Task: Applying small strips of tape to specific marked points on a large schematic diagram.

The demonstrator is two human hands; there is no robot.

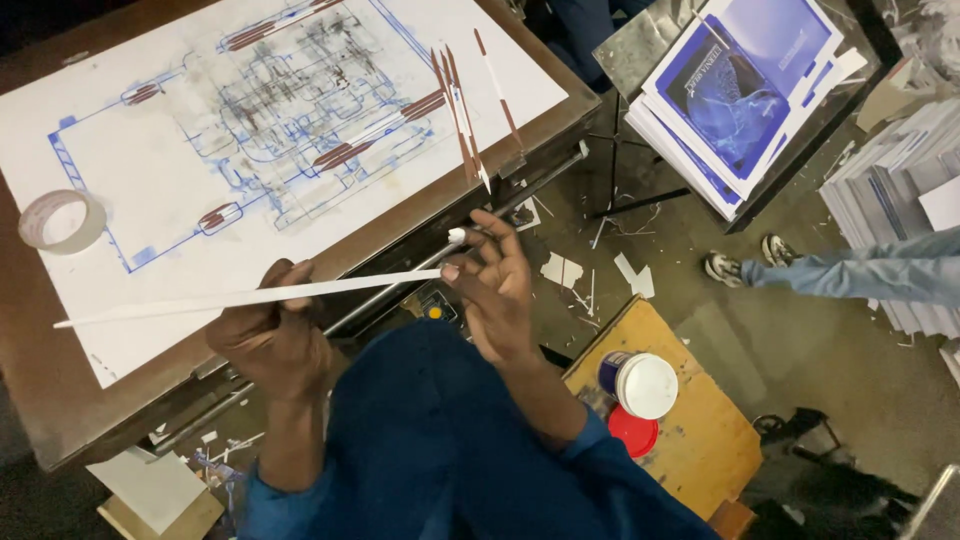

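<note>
My left hand is closed round a long white strip, thin and flat like cut card, gripped near its middle so the free end runs out leftward over the bench. My right hand pinches the strip's other end between fingertips, fingers partly curled; holding both ends seems to keep the limp strip straight and level. Both sleeves are dark blue cloth. Just right of my lap sits a small wooden stool, top scuffed and paint-marked, carrying a tub with a white lid and a red lid lying beside it, within reach of the right hand. The floor is dull concrete littered with white paper offcuts. On the bench, a large white sheet carries a blue-line drawing with grey smudging and red-brown marks. A roll of clear tape lies on its left edge. Several narrow strips, white with red-brown ends, lie on the sheet near its right edge, well apart from my hands. Farther right, a stack of blue-and-white booklets rests on a metal stand. Another person's leg in jeans reaches in from the right.
</note>
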